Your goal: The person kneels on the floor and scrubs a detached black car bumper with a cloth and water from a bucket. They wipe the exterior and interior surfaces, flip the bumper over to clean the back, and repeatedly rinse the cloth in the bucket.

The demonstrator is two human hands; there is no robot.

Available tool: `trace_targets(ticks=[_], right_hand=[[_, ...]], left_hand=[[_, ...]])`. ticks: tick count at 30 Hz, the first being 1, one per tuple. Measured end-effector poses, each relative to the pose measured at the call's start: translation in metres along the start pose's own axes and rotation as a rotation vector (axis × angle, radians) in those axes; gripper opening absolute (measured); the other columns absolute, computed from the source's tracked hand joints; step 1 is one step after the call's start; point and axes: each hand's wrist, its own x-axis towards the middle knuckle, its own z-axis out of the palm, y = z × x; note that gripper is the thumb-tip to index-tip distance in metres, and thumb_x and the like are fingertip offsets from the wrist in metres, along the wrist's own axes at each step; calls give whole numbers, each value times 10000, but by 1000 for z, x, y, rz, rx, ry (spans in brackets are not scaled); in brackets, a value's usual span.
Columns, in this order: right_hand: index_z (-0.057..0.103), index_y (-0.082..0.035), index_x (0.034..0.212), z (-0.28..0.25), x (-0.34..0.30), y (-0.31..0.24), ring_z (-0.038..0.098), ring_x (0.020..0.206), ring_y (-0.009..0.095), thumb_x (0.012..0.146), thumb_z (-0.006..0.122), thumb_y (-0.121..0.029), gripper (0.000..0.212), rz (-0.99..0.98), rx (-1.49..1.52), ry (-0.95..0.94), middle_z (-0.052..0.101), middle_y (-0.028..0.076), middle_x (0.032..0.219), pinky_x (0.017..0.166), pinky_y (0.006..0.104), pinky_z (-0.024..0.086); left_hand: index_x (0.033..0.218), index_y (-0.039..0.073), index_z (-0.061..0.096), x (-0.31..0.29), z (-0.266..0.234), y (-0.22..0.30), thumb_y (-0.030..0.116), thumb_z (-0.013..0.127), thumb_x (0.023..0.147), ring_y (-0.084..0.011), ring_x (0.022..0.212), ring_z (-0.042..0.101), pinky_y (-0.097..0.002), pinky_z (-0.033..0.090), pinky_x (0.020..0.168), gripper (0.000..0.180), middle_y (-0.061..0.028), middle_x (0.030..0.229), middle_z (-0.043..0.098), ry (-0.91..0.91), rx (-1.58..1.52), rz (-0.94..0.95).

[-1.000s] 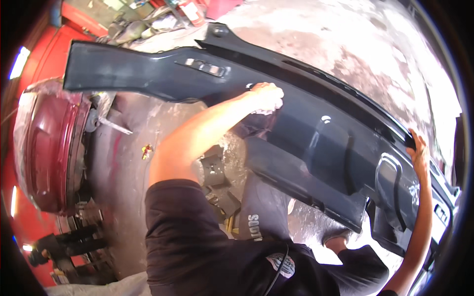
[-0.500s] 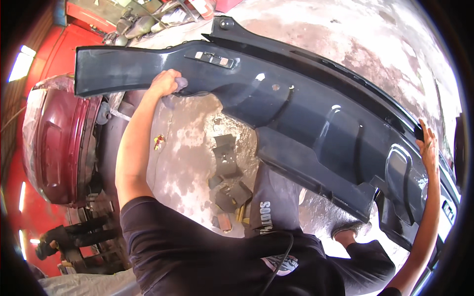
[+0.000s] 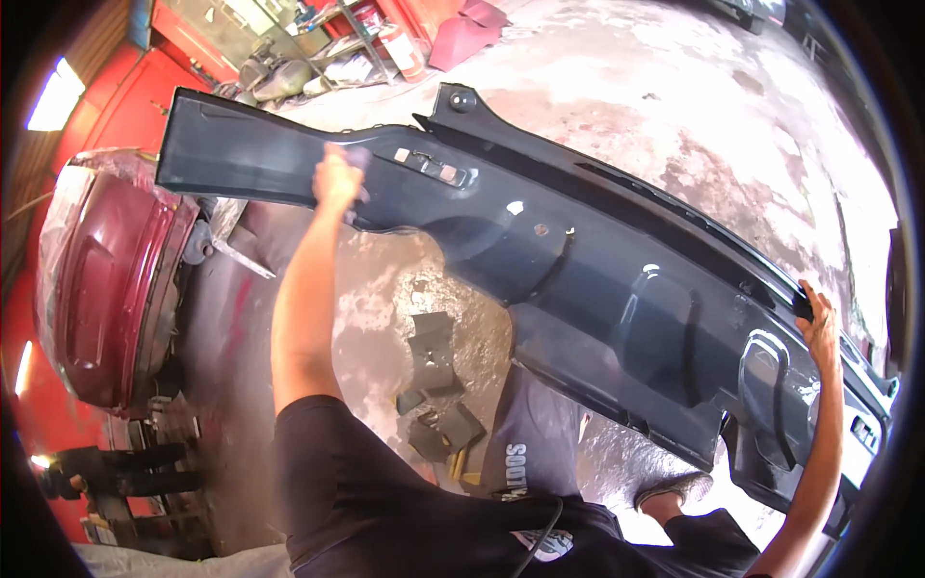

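Observation:
A large black car bumper cover [image 3: 597, 289] stretches across in front of me, slanting from upper left to lower right. On its narrow left end, my left hand [image 3: 337, 183] is closed on a crumpled greyish-purple rag [image 3: 358, 162], which is partly blurred and partly hidden by the fingers. The rag lies against the surface, left of a small recessed slot with light square patches. My right hand [image 3: 819, 326] grips the far edge of the bumper at the right, its thumb and fingers bent over the rim.
At the left stands a dark red bumper [image 3: 106, 279] with plastic film at its edge. Dark scraps [image 3: 434, 361] lie on the stained floor [image 3: 385, 275] under the bumper cover. Far off are a fire extinguisher [image 3: 401, 53], a red panel [image 3: 467, 34] and cluttered shelving.
My left hand with the rag has moved from the near edge of the bumper's narrow end toward its far edge. My right hand keeps its grip. The view has shifted, showing more at the top.

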Motion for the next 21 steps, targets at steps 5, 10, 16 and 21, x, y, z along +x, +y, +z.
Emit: trace_targets(ticks=[5, 10, 16, 21], right_hand=[[567, -135, 1378, -7, 0, -11, 549, 1093, 386, 711, 732, -42, 694, 42, 67, -53, 613, 198, 1147, 1009, 477, 410], [585, -104, 1356, 26, -6, 25, 539, 1054, 349, 730, 745, -81, 647, -209, -77, 348, 604, 177, 1113, 994, 469, 385], [568, -105, 1368, 17, -6, 12, 567, 1020, 365, 756, 713, -115, 629, -80, -84, 228, 629, 170, 1062, 990, 488, 395], [577, -76, 1339, -1, -4, -13, 574, 917, 336, 761, 707, -110, 594, -111, 49, 155, 602, 162, 940, 892, 437, 436]], left_hand=[[1200, 82, 645, 62, 32, -5, 236, 692, 853, -432, 1015, 666, -494, 529, 886, 382, -253, 1053, 697, 169, -70, 125], [1208, 99, 672, 61, 102, 30, 262, 645, 878, -394, 1085, 641, -459, 498, 953, 369, -208, 1121, 692, -133, 188, 417], [1165, 76, 694, 47, 104, 60, 260, 621, 886, -327, 1077, 651, -429, 486, 943, 342, -201, 1101, 700, -275, 64, 623], [1062, 98, 754, 60, 86, 30, 135, 564, 880, -250, 990, 698, -353, 510, 908, 266, -133, 996, 741, -166, 32, 465]])
